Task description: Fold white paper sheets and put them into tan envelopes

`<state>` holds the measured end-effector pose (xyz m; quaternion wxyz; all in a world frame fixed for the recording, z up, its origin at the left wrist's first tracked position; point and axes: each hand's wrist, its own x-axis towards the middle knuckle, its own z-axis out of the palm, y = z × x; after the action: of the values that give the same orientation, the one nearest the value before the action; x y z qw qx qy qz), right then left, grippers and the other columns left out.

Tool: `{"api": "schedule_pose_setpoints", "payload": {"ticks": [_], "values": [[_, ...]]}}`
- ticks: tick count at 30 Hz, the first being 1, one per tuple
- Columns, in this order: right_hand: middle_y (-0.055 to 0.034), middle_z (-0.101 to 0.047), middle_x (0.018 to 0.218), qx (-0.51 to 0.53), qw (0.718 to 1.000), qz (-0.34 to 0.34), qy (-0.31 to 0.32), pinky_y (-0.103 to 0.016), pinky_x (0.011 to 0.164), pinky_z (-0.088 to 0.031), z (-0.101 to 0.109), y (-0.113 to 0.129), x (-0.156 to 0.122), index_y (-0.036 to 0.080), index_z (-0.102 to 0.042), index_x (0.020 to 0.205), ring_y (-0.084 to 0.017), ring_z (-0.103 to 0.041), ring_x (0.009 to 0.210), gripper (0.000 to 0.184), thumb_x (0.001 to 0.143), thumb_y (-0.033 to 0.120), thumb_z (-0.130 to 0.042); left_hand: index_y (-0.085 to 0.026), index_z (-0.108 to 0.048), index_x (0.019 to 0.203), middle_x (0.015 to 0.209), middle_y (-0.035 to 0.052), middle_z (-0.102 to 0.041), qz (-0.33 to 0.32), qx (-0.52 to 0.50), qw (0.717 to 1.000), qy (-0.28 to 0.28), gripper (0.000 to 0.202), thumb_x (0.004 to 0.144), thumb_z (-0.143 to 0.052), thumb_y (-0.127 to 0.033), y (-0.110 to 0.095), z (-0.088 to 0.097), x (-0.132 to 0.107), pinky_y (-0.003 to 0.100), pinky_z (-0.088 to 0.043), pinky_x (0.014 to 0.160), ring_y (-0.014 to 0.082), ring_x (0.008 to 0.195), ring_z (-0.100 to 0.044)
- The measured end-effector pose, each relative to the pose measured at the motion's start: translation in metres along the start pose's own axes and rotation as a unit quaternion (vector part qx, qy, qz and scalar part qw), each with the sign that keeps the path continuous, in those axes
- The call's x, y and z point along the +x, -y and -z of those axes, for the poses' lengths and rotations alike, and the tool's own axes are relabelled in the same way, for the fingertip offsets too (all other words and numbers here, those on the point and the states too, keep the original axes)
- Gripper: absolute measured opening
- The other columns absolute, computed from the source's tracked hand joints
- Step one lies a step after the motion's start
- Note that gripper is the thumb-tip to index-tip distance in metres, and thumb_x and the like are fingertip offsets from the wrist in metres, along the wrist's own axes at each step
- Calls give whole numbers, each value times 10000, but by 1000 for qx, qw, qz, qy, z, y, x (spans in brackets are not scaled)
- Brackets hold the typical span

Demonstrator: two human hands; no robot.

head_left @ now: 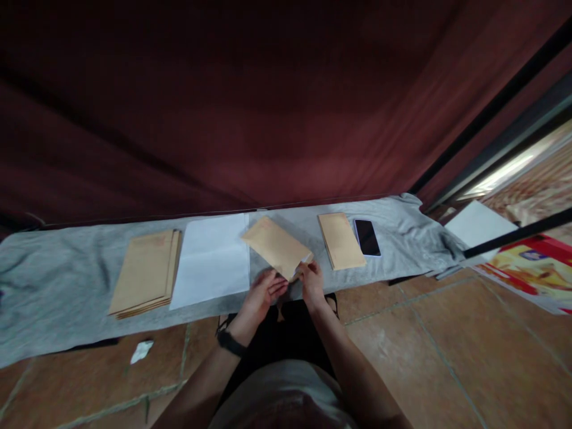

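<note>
A brown paper envelope (277, 243) lies slanted on the grey cloth in front of me, its near right end lifted toward my hands. A bit of white paper (302, 262) shows at that end. My right hand (311, 280) pinches the envelope at this open end. At its near corner my left hand (264, 292), a dark band on the wrist, has its fingers closed together on the edge; the thumb's grip is partly hidden. Left of the envelope lies a stack of white paper sheets (212, 259).
A thicker stack of brown envelopes (143, 271) lies at the left, a smaller stack (341, 240) at the right beside a phone (367, 238). The grey cloth (67, 280) covers a narrow surface before a dark red curtain (250, 119). A colourful box (536, 268) stands far right.
</note>
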<state>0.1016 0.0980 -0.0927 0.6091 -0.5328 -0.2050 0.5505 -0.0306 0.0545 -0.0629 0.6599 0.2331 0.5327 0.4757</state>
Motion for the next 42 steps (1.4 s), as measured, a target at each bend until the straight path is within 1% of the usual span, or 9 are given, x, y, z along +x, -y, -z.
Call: {"api": "schedule_pose_setpoints", "payload": {"ticks": [2, 6, 10, 16, 20, 28, 32, 36, 42], "values": [[8, -663, 754, 7, 1000, -1, -3, -253, 604, -489, -1, -2, -2, 230, -520, 765, -149, -605, 666, 276, 639, 382, -713, -189, -617, 1039, 930, 81, -734, 27, -61, 997, 29, 443, 706, -839, -379, 3, -16, -3, 329, -597, 737, 211, 827, -733], [19, -657, 733, 12, 1000, -5, -4, -263, 616, -501, 0, -5, -4, 224, -532, 764, -144, -604, 647, 287, 621, 385, -722, -202, -594, 1096, 894, 16, -728, -29, -71, 997, 1, 571, 602, -878, -222, 8, -34, -2, 226, -550, 652, 136, 718, -702], [29, -650, 736, 17, 1000, -12, 10, -252, 627, -502, 2, -5, -4, 222, -539, 758, -130, -612, 647, 297, 592, 378, -729, -207, -505, 1296, 774, -23, -703, -60, -25, 997, -29, 780, 603, -863, -224, 12, -32, 4, 219, -521, 572, 121, 588, -649], [2, -683, 774, -5, 998, -34, 50, -261, 612, -521, 9, -1, -5, 219, -577, 798, -154, -647, 679, 328, 565, 368, -754, -228, -202, 1544, 720, -52, -672, -94, 38, 993, -55, 1089, 655, -831, -250, 14, -20, 12, 214, -512, 506, 127, 521, -623], [-11, -689, 742, -38, 995, -51, 72, -280, 569, -546, 13, 1, -4, 203, -600, 815, -165, -646, 633, 345, 575, 398, -752, -193, -147, 1573, 662, -63, -638, -112, 117, 984, -73, 988, 745, -687, -165, 17, -14, 19, 209, -494, 451, 109, 441, -574], [13, -649, 625, -125, 987, -48, 91, -307, 491, -575, 26, -3, 5, 215, -564, 780, -176, -638, 516, 271, 661, 403, -719, -159, -337, 1517, 640, -52, -580, -94, 176, 975, -103, 749, 805, -568, -128, 22, -4, 26, 217, -489, 446, 109, 446, -559], [12, -650, 670, -186, 978, -12, 89, -307, 463, -549, 39, -1, 6, 196, -596, 896, -155, -595, 478, 263, 741, 397, -663, -152, -348, 1516, 614, -53, -561, -95, 190, 971, -113, 724, 813, -521, -121, 23, -1, 27, 219, -461, 413, 113, 426, -534], [-66, -684, 954, -325, 930, 155, 75, -384, 769, -585, 49, 6, 3, 187, -648, 1042, -212, -667, 817, 256, 822, 312, -611, -143, -324, 1529, 596, -54, -547, -95, 209, 967, -112, 726, 826, -503, -125, 25, 1, 29, 221, -446, 393, 121, 421, -530], [-117, -548, 1400, -478, 769, 390, 169, -471, 1081, -451, 56, 8, 8, 230, -575, 1341, -260, -502, 1306, 396, 963, 237, -457, -152, -300, 1536, 643, -34, -596, -93, 257, 956, -106, 718, 839, -469, -114, 21, 0, 26, 222, -447, 392, 126, 429, -550]]}}
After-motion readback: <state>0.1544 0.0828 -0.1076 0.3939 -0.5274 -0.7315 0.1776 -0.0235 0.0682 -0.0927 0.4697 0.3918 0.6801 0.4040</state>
